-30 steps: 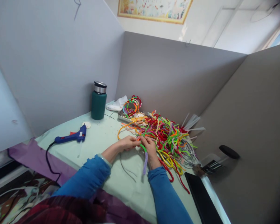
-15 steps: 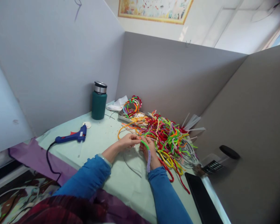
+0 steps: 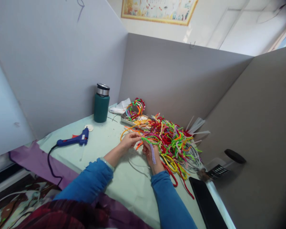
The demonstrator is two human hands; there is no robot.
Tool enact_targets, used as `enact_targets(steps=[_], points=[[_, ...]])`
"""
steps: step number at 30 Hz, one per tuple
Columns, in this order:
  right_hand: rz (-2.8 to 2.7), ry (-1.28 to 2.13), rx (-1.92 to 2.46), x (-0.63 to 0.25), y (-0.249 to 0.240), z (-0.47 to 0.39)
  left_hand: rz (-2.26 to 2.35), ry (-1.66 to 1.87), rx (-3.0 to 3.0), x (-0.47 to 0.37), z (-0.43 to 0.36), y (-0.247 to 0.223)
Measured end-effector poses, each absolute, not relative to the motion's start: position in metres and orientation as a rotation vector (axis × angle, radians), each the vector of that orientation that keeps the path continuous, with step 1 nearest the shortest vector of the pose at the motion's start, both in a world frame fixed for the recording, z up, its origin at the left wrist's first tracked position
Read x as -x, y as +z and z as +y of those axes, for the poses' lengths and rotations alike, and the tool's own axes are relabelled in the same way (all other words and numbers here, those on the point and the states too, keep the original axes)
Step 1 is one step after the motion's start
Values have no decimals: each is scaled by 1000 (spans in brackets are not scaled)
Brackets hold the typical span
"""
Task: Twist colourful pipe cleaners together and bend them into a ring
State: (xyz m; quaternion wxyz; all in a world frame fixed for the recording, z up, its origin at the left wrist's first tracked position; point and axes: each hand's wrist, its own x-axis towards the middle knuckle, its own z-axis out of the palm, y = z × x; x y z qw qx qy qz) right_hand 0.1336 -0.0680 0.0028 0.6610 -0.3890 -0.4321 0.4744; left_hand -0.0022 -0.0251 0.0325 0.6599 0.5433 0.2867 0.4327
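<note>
A fuzzy strip, green at one end and purple (image 3: 153, 155) at the other, lies across my right hand (image 3: 151, 152), whose bent fingers grip it. The green end (image 3: 145, 139) reaches over to my left hand (image 3: 131, 140), where thumb and forefinger pinch its tip. An orange bit shows just below, between the hands. Under them, thin grey wires (image 3: 138, 171) rest on the pale green tabletop (image 3: 124, 187). Right behind my right hand is a tangled heap of coloured fuzzy stems (image 3: 171, 135).
A blue glue gun (image 3: 73, 140) lies at the left, near a dark green bottle (image 3: 101, 106). Behind my hands is a metal tray (image 3: 127, 121) with round pieces and coloured rings. A black flat object (image 3: 207, 203) lies at the right. Grey partitions (image 3: 176, 79) enclose the table.
My left hand has moved slightly left and up, away from my right hand. The green end is now stretched between them, and the purple end has shifted up a little.
</note>
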Motion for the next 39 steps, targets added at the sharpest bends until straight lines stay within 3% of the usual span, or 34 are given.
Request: enact_targets(steps=[9, 29, 39], points=[[-1273, 801, 1062, -134, 7, -78, 791, 1039, -1183, 3, -28, 38], [-1191, 816, 1027, -126, 18, -83, 829, 1193, -1560, -2, -12, 18], [-1056, 856, 979, -129, 5, -69, 920, 1020, -1478, 0, -22, 29]])
